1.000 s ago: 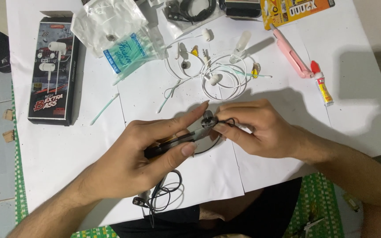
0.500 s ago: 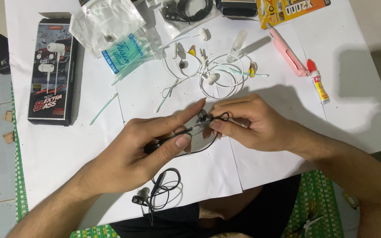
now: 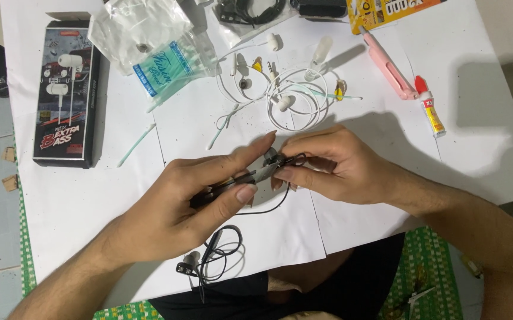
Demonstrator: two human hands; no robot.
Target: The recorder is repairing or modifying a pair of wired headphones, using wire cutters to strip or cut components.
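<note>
Above the white table (image 3: 90, 195), seen from the head camera, the left hand (image 3: 173, 207) grips a dark tool (image 3: 239, 181) while the right hand (image 3: 333, 166) pinches a small black earbud (image 3: 272, 159) against its tip, hands pressed together. Its black cable (image 3: 221, 255) coils near the table edge. Farther back, a clear bag (image 3: 167, 65) holds teal swabs, a black box (image 3: 67, 95) shows white earphones, and loose white earphones (image 3: 292, 98) lie tangled.

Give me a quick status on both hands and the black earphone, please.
Left hand grips a dark tool. Right hand pinches the black earphone at the tool's tip. White earphones lie apart, beyond the hands.
</note>
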